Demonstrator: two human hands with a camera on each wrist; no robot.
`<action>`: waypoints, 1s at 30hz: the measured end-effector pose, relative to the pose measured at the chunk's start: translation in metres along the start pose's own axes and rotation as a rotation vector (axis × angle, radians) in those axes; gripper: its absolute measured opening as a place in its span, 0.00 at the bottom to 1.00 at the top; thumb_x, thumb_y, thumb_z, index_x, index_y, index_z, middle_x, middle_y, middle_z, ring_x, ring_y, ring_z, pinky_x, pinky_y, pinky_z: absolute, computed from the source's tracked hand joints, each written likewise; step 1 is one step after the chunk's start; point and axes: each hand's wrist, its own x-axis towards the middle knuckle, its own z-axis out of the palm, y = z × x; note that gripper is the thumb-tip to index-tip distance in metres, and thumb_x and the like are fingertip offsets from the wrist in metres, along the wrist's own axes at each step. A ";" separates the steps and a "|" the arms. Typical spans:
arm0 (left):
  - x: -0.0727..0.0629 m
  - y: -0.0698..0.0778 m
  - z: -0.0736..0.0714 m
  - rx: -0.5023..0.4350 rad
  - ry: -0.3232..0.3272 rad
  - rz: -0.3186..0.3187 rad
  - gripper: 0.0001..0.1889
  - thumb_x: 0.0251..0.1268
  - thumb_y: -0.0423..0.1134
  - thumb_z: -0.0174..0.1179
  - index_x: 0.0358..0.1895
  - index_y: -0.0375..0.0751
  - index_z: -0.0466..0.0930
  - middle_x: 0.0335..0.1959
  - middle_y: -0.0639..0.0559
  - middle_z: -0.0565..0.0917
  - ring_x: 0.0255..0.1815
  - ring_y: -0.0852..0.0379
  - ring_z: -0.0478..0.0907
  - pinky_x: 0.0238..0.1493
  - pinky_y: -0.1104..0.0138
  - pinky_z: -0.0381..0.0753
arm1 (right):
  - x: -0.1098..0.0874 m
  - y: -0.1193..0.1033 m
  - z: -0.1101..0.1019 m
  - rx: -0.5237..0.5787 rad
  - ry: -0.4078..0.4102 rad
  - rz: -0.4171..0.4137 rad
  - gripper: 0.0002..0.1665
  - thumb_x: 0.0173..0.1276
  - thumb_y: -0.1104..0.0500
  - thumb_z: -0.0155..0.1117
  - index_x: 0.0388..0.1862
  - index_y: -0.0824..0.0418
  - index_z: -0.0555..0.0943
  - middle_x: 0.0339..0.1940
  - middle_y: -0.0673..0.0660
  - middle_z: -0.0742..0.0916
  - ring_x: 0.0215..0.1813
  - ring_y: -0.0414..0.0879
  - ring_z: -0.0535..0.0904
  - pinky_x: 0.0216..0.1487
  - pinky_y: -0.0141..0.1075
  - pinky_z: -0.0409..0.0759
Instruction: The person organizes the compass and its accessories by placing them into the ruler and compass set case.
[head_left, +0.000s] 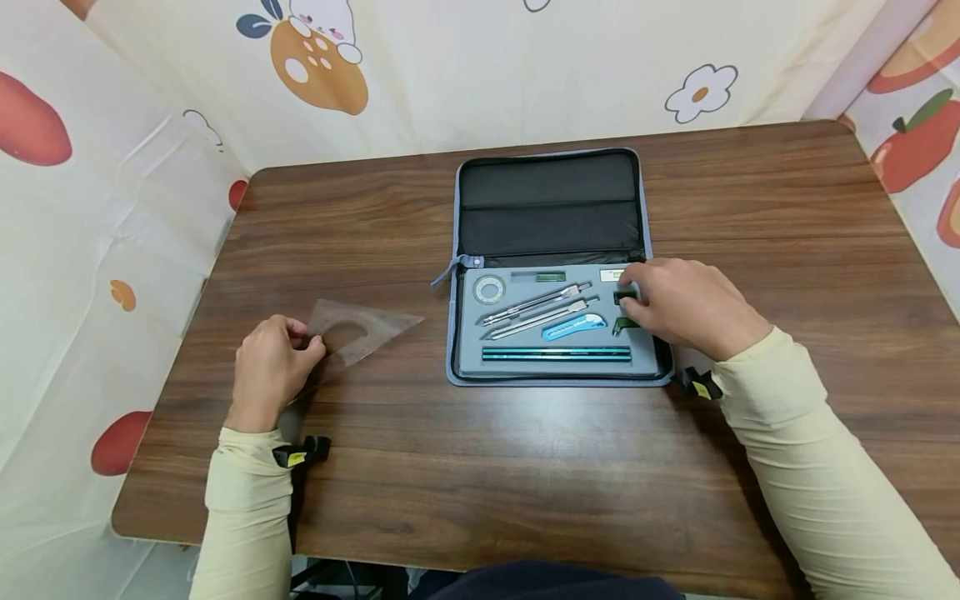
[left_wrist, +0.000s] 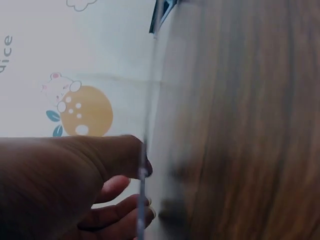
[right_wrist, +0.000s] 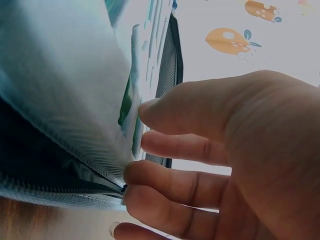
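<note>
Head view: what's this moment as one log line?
left hand: pinches clear triangle | right hand: at right side of tray | zip case: open

The case [head_left: 551, 229] is blue-grey, lined black, its tray [head_left: 469, 333] pale grey-blue. The set square [head_left: 382, 329] is clear, the cutter [head_left: 573, 327] bright blue, the pencils [head_left: 557, 354] teal. The counter [head_left: 525, 467] has brown wood grain; the sleeves [head_left: 247, 508] are pale yellow.

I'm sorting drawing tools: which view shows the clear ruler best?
The head view: the clear ruler, held by the left hand, shows its broad face and curved cutout. The left wrist view shows it edge-on; the right wrist view doesn't show it.
</note>
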 end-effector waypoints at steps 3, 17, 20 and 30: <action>-0.001 0.006 0.001 -0.016 0.007 0.013 0.09 0.58 0.37 0.66 0.33 0.33 0.81 0.30 0.39 0.81 0.32 0.40 0.79 0.38 0.44 0.75 | 0.000 0.000 0.000 -0.006 0.008 -0.008 0.16 0.69 0.56 0.62 0.51 0.62 0.85 0.36 0.58 0.88 0.24 0.46 0.74 0.21 0.42 0.72; 0.007 0.047 0.017 -0.045 -0.008 0.147 0.10 0.58 0.35 0.65 0.27 0.39 0.72 0.29 0.44 0.77 0.30 0.46 0.74 0.34 0.52 0.73 | -0.001 -0.002 -0.003 -0.016 -0.023 0.006 0.18 0.72 0.53 0.60 0.54 0.61 0.84 0.48 0.61 0.88 0.40 0.54 0.84 0.32 0.52 0.81; 0.007 0.053 0.023 -0.042 -0.021 0.165 0.10 0.58 0.35 0.66 0.27 0.40 0.72 0.28 0.45 0.76 0.29 0.47 0.73 0.33 0.53 0.73 | 0.000 -0.003 -0.003 -0.012 -0.029 0.003 0.19 0.72 0.53 0.60 0.54 0.62 0.84 0.48 0.62 0.88 0.39 0.53 0.84 0.31 0.51 0.81; 0.006 0.063 0.029 -0.041 -0.031 0.192 0.11 0.57 0.36 0.67 0.25 0.41 0.73 0.28 0.46 0.76 0.29 0.49 0.73 0.33 0.54 0.73 | 0.000 -0.003 -0.004 -0.006 -0.052 0.022 0.19 0.72 0.53 0.60 0.55 0.62 0.84 0.48 0.63 0.88 0.36 0.51 0.82 0.28 0.47 0.79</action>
